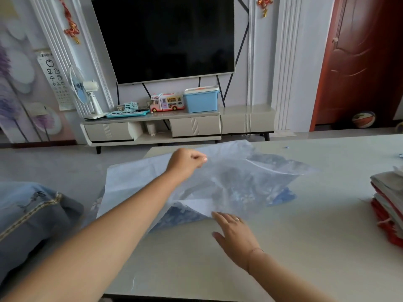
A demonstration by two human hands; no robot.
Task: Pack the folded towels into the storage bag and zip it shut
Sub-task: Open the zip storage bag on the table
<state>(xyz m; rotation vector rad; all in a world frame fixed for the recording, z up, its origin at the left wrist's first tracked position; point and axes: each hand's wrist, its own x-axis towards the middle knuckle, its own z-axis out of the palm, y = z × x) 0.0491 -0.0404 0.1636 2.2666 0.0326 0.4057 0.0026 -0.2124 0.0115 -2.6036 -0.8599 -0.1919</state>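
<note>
A large translucent white storage bag (237, 182) with a blue flowered underside lies crumpled across the pale table (305, 247). My left hand (187, 161) pinches the bag's upper layer and lifts it off the table. My right hand (235, 234) lies flat, fingers spread, with its fingertips under the bag's near flap. A stack of folded towels (388, 205), grey, white and red, stands at the table's right edge, partly cut off by the frame.
A cushion in a blue patterned cover (32, 219) sits at the left beside the table. Across the tiled floor stands a low TV cabinet (152, 127) with toys, a blue box and a fan, below a wall-mounted television (165, 38).
</note>
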